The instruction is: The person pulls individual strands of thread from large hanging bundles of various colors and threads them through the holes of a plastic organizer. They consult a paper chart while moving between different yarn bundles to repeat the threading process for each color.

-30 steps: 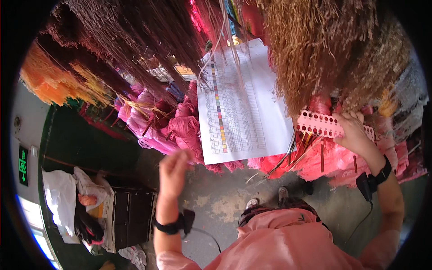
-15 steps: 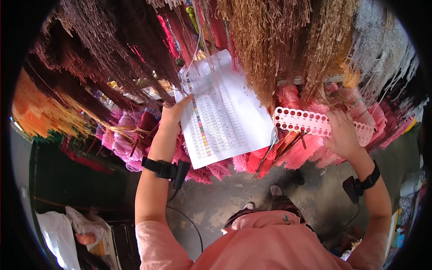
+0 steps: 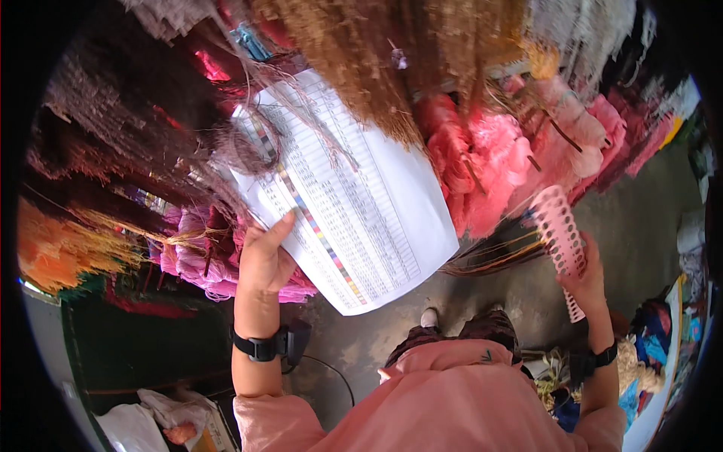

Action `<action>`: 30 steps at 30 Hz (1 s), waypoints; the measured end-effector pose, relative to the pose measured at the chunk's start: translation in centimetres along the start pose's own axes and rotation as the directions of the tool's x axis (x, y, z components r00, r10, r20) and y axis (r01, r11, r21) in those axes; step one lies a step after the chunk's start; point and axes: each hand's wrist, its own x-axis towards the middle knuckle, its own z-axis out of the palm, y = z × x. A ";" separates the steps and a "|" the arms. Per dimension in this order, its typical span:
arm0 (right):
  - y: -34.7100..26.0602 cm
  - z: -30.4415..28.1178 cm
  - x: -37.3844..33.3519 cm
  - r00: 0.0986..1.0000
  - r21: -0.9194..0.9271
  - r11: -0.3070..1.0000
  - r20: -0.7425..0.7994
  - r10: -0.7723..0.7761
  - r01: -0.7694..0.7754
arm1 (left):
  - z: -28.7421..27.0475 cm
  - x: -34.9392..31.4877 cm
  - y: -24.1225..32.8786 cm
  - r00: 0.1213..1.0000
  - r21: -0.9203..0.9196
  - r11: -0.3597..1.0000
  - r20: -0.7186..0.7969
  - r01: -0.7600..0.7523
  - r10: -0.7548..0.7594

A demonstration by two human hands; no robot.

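My left hand (image 3: 267, 256) is closed on the lower left edge of a white printed sheet (image 3: 403, 218), its thumb lying on the front. The sheet carries a table and a column of small colour blocks. Brown and mauve thread strands (image 3: 248, 147) hang over its upper part and hide some of it. To the right, my right hand (image 3: 590, 275) grips a long pink card (image 3: 556, 218) with rows of punched holes along its edges. The card is tilted, away from the hanging threads, and its lower part runs behind my fingers.
Thick brown thread hanks (image 3: 339, 53) hang ahead, with pink skeins (image 3: 482, 166) on pegs below them. Orange hanks (image 3: 68, 248) and magenta skeins (image 3: 196, 252) are at the left. A cable (image 3: 335, 369) trails from my left wrist strap. Piled coloured material (image 3: 651, 339) lies at the right.
My right hand has drawn the pink card down toward me, turning it from nearly level to steep. The sheet has come lower and nearer, and the view has shifted.
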 end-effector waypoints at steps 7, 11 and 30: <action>5.3 -3.3 -3.6 0.938 0.435 0.837 0.062 0.342 -0.333 | 8.4 -2.4 -4.9 0.981 0.045 0.996 0.176 0.075 -0.082; 7.5 -6.7 -5.5 0.889 0.568 0.719 0.050 0.455 -0.400 | 14.0 -3.6 -9.4 0.985 0.081 0.996 0.167 0.032 -0.046; 22.8 -23.7 -20.9 0.636 0.758 0.652 -0.496 0.592 -0.016 | 41.1 -6.7 -34.1 0.521 0.481 0.807 0.618 0.342 -0.589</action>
